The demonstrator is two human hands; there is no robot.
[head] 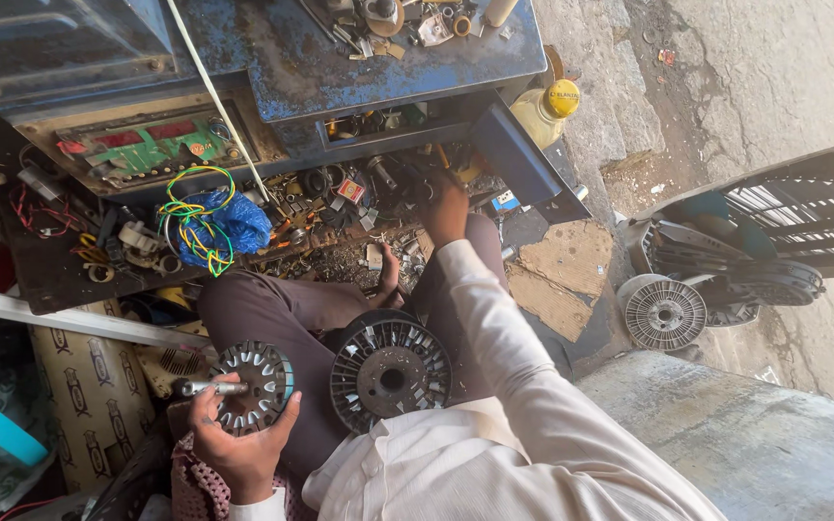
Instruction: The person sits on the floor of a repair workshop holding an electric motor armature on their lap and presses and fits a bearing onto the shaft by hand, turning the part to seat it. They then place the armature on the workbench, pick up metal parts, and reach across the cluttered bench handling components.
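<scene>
My left hand grips a round metal motor part with radial slots and a shaft, held up near my left knee. A larger dark finned motor disc rests on my lap between my legs. My right hand reaches forward into an open drawer full of small parts and scrap under a blue metal workbench. Whether its fingers hold anything is hidden among the clutter.
A blue bag with green and yellow wires lies left of the drawer, near a green circuit board. A yellow-capped bottle, another finned disc, a dark grille frame and a concrete ledge are at right.
</scene>
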